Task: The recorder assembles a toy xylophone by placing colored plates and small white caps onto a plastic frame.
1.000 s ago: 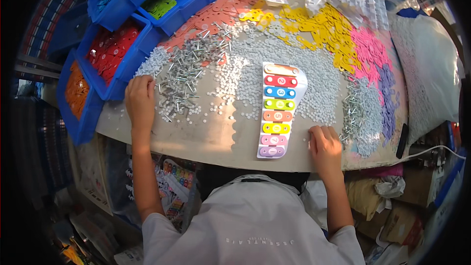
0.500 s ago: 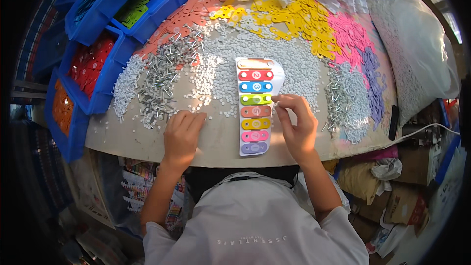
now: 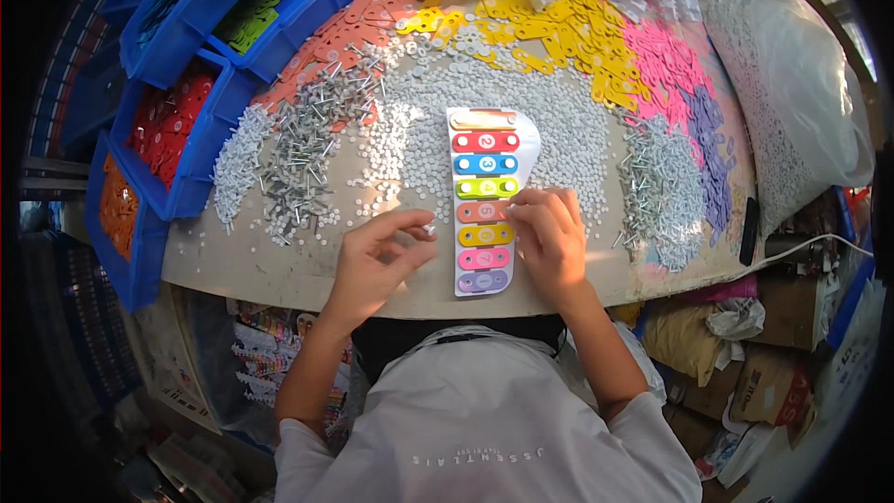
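Note:
A toy xylophone [image 3: 529, 151] lies upright in front of me: a white board with a column of coloured bars. White round caps sit on the ends of the red, blue and green bars. The salmon bar [image 3: 475, 212] lies below the green one. My right hand [image 3: 551, 240] is closed at that bar's right end, fingertips together; what they hold is hidden. To the left of the board, my left hand [image 3: 374, 265] is raised over the table, pinching a small white cap [image 3: 429, 230] between thumb and fingertips.
Loose white caps [image 3: 521, 88] cover the table beyond the board. Piles of metal pins [image 3: 303, 163] and yellow bars [image 3: 568, 28] lie around them. Blue bins [image 3: 209, 130] stand at left; a clear bag of small white parts [image 3: 792, 102] stands at right.
My left hand has lifted off the table and moved right, now with a white cap in it. My right hand has come down from the green bar to the salmon bar's end.

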Available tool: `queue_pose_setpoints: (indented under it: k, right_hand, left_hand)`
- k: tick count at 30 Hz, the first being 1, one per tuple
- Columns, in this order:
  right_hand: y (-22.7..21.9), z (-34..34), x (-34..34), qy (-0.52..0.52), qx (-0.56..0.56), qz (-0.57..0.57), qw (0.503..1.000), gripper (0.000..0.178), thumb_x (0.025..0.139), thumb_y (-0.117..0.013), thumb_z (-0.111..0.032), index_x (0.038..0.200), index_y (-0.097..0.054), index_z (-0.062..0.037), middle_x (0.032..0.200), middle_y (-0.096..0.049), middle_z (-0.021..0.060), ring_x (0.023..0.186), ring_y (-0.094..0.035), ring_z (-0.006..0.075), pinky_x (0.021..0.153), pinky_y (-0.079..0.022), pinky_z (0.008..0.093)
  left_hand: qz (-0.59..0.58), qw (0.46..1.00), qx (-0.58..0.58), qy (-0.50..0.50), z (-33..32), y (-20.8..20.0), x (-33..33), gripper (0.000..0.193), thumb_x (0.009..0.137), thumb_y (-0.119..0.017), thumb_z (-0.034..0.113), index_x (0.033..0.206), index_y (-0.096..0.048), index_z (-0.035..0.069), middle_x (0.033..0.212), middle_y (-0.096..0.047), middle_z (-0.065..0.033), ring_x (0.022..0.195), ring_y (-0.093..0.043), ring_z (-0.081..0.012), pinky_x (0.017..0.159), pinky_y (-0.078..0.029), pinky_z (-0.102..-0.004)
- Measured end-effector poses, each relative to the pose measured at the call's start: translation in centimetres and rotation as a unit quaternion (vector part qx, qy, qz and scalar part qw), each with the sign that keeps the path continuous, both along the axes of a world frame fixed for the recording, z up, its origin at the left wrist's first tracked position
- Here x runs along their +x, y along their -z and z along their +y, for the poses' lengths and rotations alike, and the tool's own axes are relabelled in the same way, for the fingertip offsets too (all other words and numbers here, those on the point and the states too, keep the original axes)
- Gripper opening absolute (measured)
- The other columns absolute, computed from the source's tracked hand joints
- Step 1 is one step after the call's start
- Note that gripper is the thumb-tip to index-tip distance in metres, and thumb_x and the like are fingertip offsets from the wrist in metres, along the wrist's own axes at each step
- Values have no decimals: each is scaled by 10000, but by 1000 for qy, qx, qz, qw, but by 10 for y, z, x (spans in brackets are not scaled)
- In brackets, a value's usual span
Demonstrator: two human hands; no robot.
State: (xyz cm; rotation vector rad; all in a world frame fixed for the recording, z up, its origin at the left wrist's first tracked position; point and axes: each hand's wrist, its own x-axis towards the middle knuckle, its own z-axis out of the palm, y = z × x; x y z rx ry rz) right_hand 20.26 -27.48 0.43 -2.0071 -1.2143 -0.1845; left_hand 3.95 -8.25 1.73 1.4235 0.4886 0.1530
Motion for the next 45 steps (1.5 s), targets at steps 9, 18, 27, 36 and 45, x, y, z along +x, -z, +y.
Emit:
queue_pose_setpoints:
  k: [9,18,27,36,45]
  right_hand:
    - [1,-1,-1,-11,2,3,1000,227,757,-730,52,956,-666,-36,1038,-669,82,877,-606,275,762,-513,371]
    - [-7,-4,7,43,15,661,749,307,964,-728,-236,923,-503,-31,610,-536,-20,468,-481,63,415,-338,235]
    - [-14,-6,17,26,-57,691,720,386,985,-676,-394,1066,-476,-74,623,-502,-17,463,-469,58,403,-291,219]
    - [-13,-2,22,8,-132,668,732,468,996,-626,-480,832,-572,-44,629,-524,-17,465,-513,62,396,-347,219]
    - [-6,-3,23,-10,-127,651,748,461,1007,-617,-463,840,-572,-35,617,-545,-14,470,-522,65,415,-383,233]
  left_hand:
    - [-1,994,-113,10,-7,3,48,193,934,-699,63,1098,-676,-36,905,-714,-76,739,-638,-74,570,-489,-180]
    - [11,983,-176,60,2,17,54,84,954,-669,63,991,-656,-11,809,-701,-68,636,-588,-49,517,-454,-160]
    - [34,981,-168,92,4,16,57,148,947,-695,112,1023,-625,6,745,-670,-35,577,-544,-23,482,-397,-153]
    - [104,986,-22,132,12,26,68,665,873,-787,330,1290,-379,9,692,-619,-21,524,-450,-10,451,-306,-168]
    - [103,971,-125,174,9,2,87,625,893,-751,162,1352,-382,-48,1022,-720,-159,766,-718,-144,585,-538,-235]
